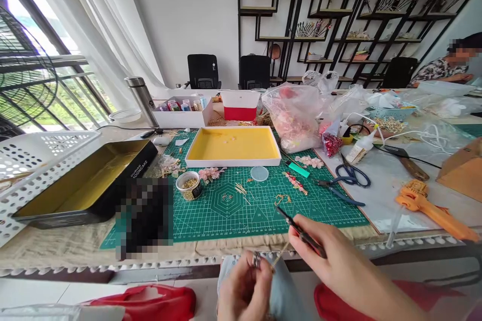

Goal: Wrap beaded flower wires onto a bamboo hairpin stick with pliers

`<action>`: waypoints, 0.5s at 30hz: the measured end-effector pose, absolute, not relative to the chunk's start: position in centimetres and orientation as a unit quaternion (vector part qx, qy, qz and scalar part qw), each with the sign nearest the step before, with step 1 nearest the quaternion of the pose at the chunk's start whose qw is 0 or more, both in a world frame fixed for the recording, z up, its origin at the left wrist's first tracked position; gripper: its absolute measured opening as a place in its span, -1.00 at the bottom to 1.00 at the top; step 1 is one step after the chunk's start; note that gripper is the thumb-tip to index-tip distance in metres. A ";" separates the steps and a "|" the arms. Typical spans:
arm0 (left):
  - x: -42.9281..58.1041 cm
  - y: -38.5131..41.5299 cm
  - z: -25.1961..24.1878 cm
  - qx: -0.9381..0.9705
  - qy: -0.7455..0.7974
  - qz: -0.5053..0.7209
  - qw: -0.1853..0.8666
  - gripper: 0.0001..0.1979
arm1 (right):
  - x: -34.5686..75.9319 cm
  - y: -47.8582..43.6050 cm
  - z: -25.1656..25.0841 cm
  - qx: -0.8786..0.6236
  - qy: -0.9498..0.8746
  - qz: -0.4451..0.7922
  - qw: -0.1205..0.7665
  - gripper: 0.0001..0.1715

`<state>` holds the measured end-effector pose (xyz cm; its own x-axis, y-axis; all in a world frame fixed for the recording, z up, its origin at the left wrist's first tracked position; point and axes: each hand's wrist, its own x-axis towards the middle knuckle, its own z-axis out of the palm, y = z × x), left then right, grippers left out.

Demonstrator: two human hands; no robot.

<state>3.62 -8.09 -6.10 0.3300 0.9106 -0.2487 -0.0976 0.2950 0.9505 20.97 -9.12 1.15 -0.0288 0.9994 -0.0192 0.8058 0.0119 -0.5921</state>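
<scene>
Near the bottom centre, my left hand (246, 283) is closed in a pinch on a thin gold chain (280, 256), which stretches up toward the other hand. My right hand (320, 251) is wrapped round a dark pen-like tool (301, 230), its tip pointing up and left over the green cutting mat (259, 218). Just beyond the tip, a small gold ornament (282, 199) lies on the mat. Farther back are a beaded flower piece (295, 183), several loose gold pins (240, 189) and a tub of gold bits (189, 186).
A yellow-lined white tray (233, 146) stands at the mat's back edge. Left is a black box (113, 185). Pliers (339, 191), blue scissors (352, 173) and an orange glue gun (429, 208) lie right. A plastic bag (291, 120) stands behind. A person (440, 70) sits far right.
</scene>
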 end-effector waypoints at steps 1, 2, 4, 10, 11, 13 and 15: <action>3.7 -7.5 -6.2 0.506 0.477 0.377 0.612 -0.62 | 21.1 -8.7 0.4 -0.673 -0.689 0.202 0.177 -0.79; 3.8 -6.8 -6.4 0.550 0.508 0.368 0.551 -0.67 | 21.1 -8.2 -0.4 -0.679 -0.699 0.176 0.142 -0.85; 3.7 -5.3 -6.5 0.627 0.558 0.315 0.443 -0.78 | 20.9 -7.0 -1.4 -0.678 -0.716 0.139 0.087 -0.86; 3.6 -3.2 -5.7 0.716 0.615 0.191 0.271 -0.86 | 19.3 -3.8 -1.4 -0.654 -0.752 0.086 0.000 -0.72; 3.6 -3.2 -5.6 0.720 0.618 0.183 0.258 -0.86 | 19.1 -3.5 -1.2 -0.651 -0.755 0.082 -0.014 -0.71; 3.7 -3.1 -5.5 0.725 0.626 0.167 0.234 -0.85 | 18.8 -3.1 -0.9 -0.646 -0.759 0.076 -0.034 -0.70; 3.9 -3.0 -5.5 0.727 0.632 0.153 0.219 -0.85 | 18.7 -2.8 -0.8 -0.644 -0.760 0.077 -0.045 -0.72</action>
